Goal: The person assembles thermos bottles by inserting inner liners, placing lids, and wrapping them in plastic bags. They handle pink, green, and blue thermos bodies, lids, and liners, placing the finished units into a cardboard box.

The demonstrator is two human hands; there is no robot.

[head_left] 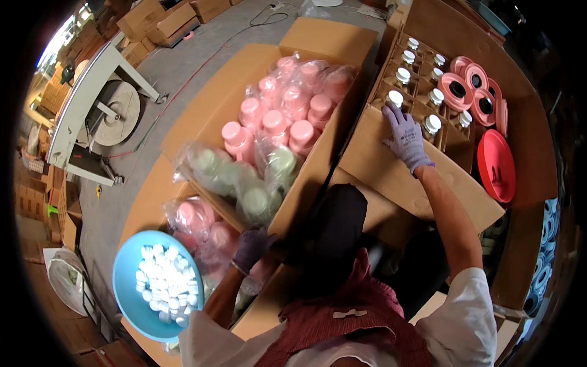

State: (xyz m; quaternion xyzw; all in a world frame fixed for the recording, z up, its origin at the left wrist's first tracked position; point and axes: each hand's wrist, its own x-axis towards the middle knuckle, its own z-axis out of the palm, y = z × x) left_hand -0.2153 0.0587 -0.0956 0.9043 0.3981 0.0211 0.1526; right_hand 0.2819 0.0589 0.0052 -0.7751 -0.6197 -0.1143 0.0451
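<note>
My right hand (406,139), in a light purple-grey work glove, reaches over the cardboard flap (422,183) of a divided carton. Its fingers are spread, and the foremost ones meet a white-capped bottle (395,98) standing in a compartment. More bottles with white caps (433,124) stand upright in the cells around it. My left hand (252,249), gloved too, is low at the near edge of an open carton (306,192), beside pink bottles in clear plastic (221,235). Shadow hides its fingertips. Pink bottles (275,122) and pale green bottles (254,199), in clear bags, fill that open carton.
A blue basin (131,300) of white caps (168,281) sits at the left. Pink round lids (457,92) and a red dish (496,165) lie right of the bottles. Blue ring-shaped parts (541,263) stand far right. A wheeled machine (92,110) is on the floor.
</note>
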